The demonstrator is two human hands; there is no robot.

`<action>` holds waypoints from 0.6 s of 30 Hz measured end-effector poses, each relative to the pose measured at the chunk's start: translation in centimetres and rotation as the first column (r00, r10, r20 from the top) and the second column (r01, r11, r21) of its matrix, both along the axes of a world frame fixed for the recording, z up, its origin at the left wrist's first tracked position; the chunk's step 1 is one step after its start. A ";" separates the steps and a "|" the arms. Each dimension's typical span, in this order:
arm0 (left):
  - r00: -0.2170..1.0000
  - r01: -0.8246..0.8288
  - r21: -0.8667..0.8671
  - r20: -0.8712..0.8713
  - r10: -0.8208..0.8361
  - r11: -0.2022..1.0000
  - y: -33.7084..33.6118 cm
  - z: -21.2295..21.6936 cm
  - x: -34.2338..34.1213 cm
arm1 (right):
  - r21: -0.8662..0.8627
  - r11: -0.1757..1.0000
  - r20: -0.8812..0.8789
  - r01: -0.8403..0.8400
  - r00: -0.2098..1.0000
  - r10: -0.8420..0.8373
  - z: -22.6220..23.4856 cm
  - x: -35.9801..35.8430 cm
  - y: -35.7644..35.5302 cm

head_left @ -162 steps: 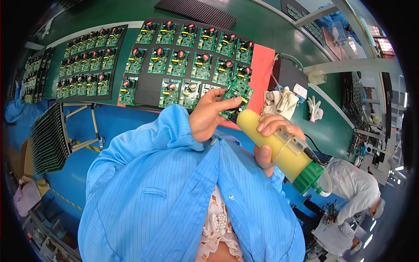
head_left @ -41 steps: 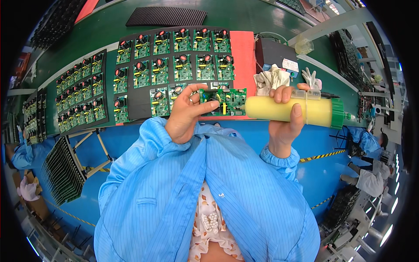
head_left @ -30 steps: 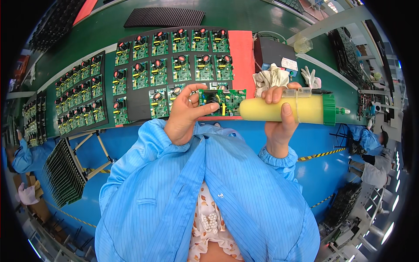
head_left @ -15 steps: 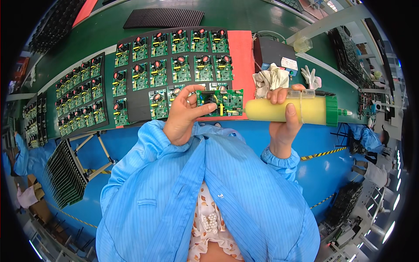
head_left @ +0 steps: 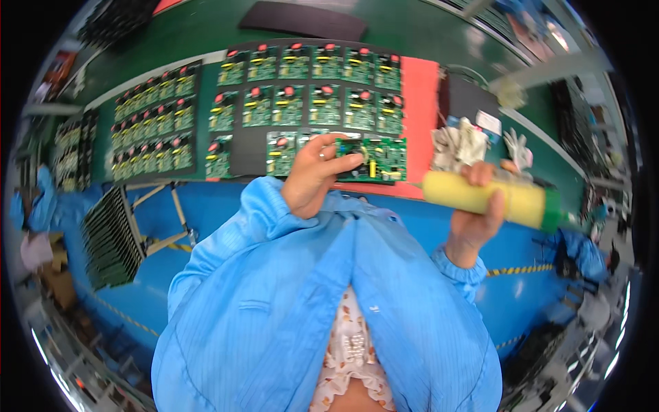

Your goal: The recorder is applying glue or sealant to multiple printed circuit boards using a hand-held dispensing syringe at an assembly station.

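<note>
Green circuit board (head_left: 371,159) is held at the near edge of the green surface (head_left: 412,31), just in front of the rows of similar boards (head_left: 309,89) laid flat on black mats. The left hand (head_left: 312,175) is clamped on the board's left end, thumb on top, fingers beneath. To the right of the board, the right hand (head_left: 480,213) is wrapped tight around a yellow cylindrical tube with a green end cap (head_left: 494,199), held roughly level. Behind the tube, crumpled white gloves (head_left: 460,144) lie on the surface beside a red mat (head_left: 420,103).
</note>
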State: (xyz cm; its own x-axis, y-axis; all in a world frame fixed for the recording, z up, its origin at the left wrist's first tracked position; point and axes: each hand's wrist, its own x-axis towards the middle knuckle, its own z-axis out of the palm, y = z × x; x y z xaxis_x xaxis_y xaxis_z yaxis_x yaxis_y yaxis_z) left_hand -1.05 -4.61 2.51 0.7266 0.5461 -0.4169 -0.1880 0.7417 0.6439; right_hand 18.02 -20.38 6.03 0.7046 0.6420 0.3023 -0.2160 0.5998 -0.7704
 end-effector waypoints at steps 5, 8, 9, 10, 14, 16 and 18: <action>0.999 -0.044 0.248 -0.014 0.049 0.968 4.7 0.4 -5.0 | 0.004 1.000 0.078 0.028 0.997 -0.029 0.6 0.9 -0.6; 0.992 -0.026 0.366 -0.104 0.068 0.930 9.5 0.8 -9.3 | -0.038 0.998 0.085 0.049 0.995 -0.046 0.4 1.0 -0.5; 0.976 0.087 0.461 -0.215 0.016 0.883 11.0 0.6 -10.6 | -0.046 0.998 0.077 0.040 0.996 -0.037 0.3 0.9 -0.3; 0.945 0.207 0.533 -0.327 -0.025 0.820 12.4 0.3 -11.8 | -0.056 0.998 0.071 0.034 0.997 -0.030 0.2 0.8 -0.1; 0.739 0.632 0.562 -0.644 -0.197 0.534 17.8 -4.7 -14.4 | -0.073 0.997 0.066 -0.016 0.998 0.021 0.1 0.1 0.9; 0.672 0.718 0.535 -0.701 -0.240 0.446 19.5 -7.5 -13.9 | -0.082 0.996 0.075 -0.044 0.996 0.050 0.2 -0.2 1.2; 0.596 0.793 0.498 -0.753 -0.278 0.351 20.3 -9.5 -13.1 | -0.086 0.994 0.080 -0.061 0.994 0.068 0.1 -0.4 1.4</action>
State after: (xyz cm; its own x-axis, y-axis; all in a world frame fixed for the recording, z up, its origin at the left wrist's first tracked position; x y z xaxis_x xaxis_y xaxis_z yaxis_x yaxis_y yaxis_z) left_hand -14.12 15.74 -6.97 0.8136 0.3626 -0.4546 0.5573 -0.2628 0.7877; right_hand 17.58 -18.95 6.14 0.6354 0.7109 0.3015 -0.1857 0.5197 -0.8339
